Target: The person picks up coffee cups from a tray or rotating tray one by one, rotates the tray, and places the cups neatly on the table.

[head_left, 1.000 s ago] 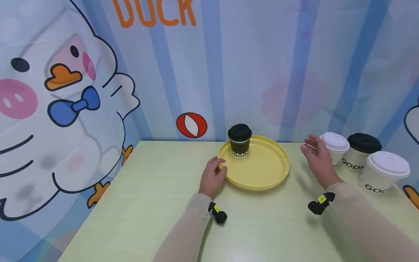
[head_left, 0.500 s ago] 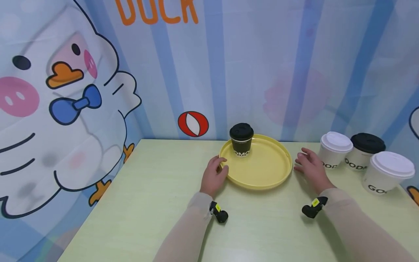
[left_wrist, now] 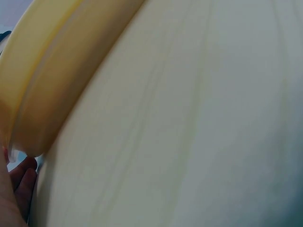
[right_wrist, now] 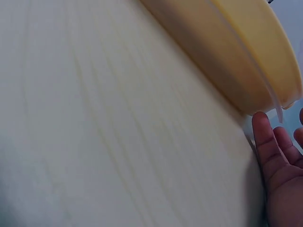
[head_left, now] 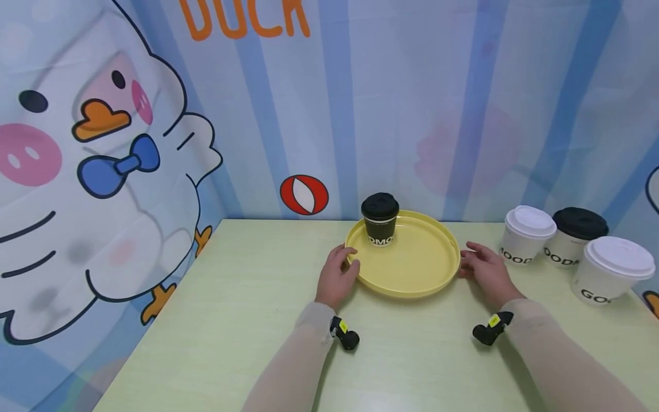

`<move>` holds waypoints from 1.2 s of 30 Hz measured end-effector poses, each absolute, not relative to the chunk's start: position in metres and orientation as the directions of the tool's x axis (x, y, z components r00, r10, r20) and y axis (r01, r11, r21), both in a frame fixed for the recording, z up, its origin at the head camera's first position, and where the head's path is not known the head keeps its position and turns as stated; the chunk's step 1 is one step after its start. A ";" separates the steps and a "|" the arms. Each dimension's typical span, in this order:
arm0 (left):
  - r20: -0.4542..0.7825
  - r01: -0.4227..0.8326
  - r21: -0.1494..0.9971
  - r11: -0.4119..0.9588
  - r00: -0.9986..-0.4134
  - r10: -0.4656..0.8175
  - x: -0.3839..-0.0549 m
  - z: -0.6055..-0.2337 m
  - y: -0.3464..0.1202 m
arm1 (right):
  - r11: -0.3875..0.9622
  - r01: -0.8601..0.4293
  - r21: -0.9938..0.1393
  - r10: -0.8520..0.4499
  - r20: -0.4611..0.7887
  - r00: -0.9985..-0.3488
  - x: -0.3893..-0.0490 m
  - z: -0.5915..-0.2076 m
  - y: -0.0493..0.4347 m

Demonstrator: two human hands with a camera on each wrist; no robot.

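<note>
Yellow tray (head_left: 419, 263) | left hand (head_left: 336, 277), right hand (head_left: 487, 276): loosely open at rim, holding nothing | black cup (head_left: 380, 222): "MO" | backdrop (head_left: 391, 103): "DUCK"

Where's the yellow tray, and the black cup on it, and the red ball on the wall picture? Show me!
Tray (head_left: 414, 263): head view, on its bare flat middle.
Black cup (head_left: 380, 227): head view, on its dark side.
Red ball (head_left: 304, 195): head view, on its white stripe.

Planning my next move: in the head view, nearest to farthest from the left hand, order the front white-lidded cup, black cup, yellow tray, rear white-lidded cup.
1. Yellow tray: left rim at the left hand.
2. Black cup: on the tray, left back.
3. Rear white-lidded cup: right of tray.
4. Front white-lidded cup: far right.
</note>
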State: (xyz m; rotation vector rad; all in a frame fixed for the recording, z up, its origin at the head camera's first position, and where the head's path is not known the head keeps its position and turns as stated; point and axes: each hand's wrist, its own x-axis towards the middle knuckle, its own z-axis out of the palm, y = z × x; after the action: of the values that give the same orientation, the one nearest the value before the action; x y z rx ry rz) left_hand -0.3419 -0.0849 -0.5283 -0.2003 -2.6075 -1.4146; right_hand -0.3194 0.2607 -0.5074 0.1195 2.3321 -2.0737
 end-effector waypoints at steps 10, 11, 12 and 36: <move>0.221 0.208 0.824 0.528 -0.974 0.040 -0.341 -0.529 -0.083 | 0.026 0.119 -0.993 0.034 -0.118 -0.992 -0.321 -0.513 0.261; 0.222 0.209 0.825 0.525 -0.974 0.039 -0.341 -0.528 -0.083 | 0.015 0.123 -0.992 0.026 -0.123 -0.992 -0.321 -0.514 0.261; 0.223 0.210 0.826 0.524 -0.974 0.038 -0.341 -0.528 -0.082 | 0.006 0.125 -0.992 0.014 -0.125 -0.992 -0.322 -0.514 0.262; 0.214 0.209 0.814 0.542 -0.975 0.056 -0.340 -0.527 -0.081 | -0.165 0.102 -0.981 -0.079 -0.090 -0.993 -0.322 -0.515 0.270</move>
State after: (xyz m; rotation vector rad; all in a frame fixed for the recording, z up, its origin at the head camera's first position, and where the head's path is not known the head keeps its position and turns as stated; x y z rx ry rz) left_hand -0.3396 -0.0806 -0.5271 -0.2270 -2.6132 -1.4127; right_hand -0.3221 0.2697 -0.5152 0.0268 1.9485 -2.3105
